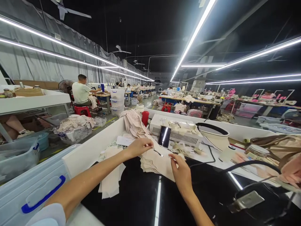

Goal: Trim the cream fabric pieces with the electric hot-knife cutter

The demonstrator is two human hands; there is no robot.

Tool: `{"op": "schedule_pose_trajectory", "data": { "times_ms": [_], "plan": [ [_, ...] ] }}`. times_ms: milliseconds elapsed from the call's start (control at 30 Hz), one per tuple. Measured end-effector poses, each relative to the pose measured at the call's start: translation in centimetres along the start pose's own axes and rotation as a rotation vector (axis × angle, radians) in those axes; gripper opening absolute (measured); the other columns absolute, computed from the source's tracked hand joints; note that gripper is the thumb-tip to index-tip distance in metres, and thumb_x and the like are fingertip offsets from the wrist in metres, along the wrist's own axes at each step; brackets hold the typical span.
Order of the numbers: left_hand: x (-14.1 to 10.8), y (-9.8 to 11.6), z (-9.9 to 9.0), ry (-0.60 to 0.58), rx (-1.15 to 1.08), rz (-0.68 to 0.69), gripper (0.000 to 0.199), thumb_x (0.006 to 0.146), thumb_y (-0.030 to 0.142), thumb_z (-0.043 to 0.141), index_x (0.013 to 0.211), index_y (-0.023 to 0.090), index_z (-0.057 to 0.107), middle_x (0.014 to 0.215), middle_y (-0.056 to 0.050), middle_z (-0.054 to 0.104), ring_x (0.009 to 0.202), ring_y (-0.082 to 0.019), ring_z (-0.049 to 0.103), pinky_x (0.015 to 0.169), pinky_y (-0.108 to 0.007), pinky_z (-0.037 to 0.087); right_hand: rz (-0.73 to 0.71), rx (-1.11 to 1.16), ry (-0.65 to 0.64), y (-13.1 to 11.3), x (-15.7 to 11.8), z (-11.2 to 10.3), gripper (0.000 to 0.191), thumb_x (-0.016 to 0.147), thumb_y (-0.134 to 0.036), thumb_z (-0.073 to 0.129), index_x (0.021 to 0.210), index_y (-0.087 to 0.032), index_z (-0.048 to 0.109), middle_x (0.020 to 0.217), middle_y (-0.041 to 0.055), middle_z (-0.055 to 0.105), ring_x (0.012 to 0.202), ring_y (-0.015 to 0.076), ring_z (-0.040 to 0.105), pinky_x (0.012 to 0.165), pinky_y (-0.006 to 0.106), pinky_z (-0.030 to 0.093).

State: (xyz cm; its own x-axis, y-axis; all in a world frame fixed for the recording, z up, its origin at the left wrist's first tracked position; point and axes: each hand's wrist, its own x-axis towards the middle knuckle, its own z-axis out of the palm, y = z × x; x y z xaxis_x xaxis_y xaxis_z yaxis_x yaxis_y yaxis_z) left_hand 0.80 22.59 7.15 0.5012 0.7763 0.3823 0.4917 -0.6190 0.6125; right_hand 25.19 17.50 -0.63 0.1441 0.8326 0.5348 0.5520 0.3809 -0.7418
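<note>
A beige fabric piece (161, 164) lies over a stack of similar pieces (148, 164) at the back edge of the glossy black surface (141, 201). My left hand (142, 146) has its fingers pinched at the upper left of this fabric. Opposite it, my right hand (180, 169) pinches the fabric's right edge between thumb and index finger. Between the hands a small dark strip with a shiny tip (158, 153) shows on the fabric. More beige pieces (110, 175) hang over the black surface's left edge.
Behind the hands stand a phone (164, 136), a white vented box (176, 130), a red thread cone (145, 118) and bundled fabric (135, 124). At right are a cream round container (213, 135), black cables and a metal-plated device (249, 201). A person (81, 91) sits far left.
</note>
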Motion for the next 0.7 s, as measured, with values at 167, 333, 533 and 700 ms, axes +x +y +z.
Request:
{"op": "schedule_pose_trajectory", "data": {
  "times_ms": [167, 333, 533, 700],
  "plan": [
    [-3.4, -2.9, 2.3, -0.088, 0.091, 0.024, 0.017, 0.088, 0.010, 0.061, 0.092, 0.019, 0.075, 0.100, -0.003, 0.076, 0.098, -0.021, 0.069, 0.092, -0.028, 0.048, -0.104, -0.157, -0.192, 2.3, -2.0, 0.5, 0.036, 0.093, -0.029, 0.041, 0.101, -0.022, 0.075, 0.112, 0.0087, 0.078, 0.108, 0.0283, 0.072, 0.097, 0.043, 0.055],
    [-4.5, -3.3, 2.4, -0.129, 0.137, 0.056, 0.028, 0.092, 0.006, 0.053, 0.102, 0.020, 0.076, 0.116, -0.004, 0.076, 0.114, -0.022, 0.068, 0.106, -0.031, 0.046, -0.157, -0.340, -0.247, 2.9, -2.8, 0.1, 0.046, 0.090, -0.010, 0.038, 0.112, -0.021, 0.077, 0.119, 0.0087, 0.077, 0.111, 0.0317, 0.068, 0.101, 0.048, 0.051],
    [-5.0, -2.6, 1.1, -0.078, 0.181, -0.037, 0.040, 0.091, 0.004, 0.048, 0.115, 0.021, 0.075, 0.126, -0.001, 0.074, 0.119, -0.020, 0.068, 0.107, -0.029, 0.047, -0.200, -0.466, -0.247, 1.8, -4.2, -0.3, 0.054, 0.085, -0.003, 0.039, 0.122, -0.020, 0.075, 0.124, 0.0100, 0.074, 0.111, 0.0338, 0.066, 0.099, 0.052, 0.053],
    [-7.4, -2.3, -3.7, 0.032, 0.295, -0.248, 0.029, 0.102, 0.021, 0.048, 0.119, 0.022, 0.072, 0.119, -0.002, 0.075, 0.108, -0.020, 0.069, 0.096, -0.028, 0.049, -0.397, -0.404, -0.262, 0.6, -7.3, -1.6, 0.043, 0.095, -0.014, 0.040, 0.125, -0.025, 0.070, 0.127, 0.0075, 0.073, 0.113, 0.0286, 0.070, 0.094, 0.046, 0.061]
  ]
}}
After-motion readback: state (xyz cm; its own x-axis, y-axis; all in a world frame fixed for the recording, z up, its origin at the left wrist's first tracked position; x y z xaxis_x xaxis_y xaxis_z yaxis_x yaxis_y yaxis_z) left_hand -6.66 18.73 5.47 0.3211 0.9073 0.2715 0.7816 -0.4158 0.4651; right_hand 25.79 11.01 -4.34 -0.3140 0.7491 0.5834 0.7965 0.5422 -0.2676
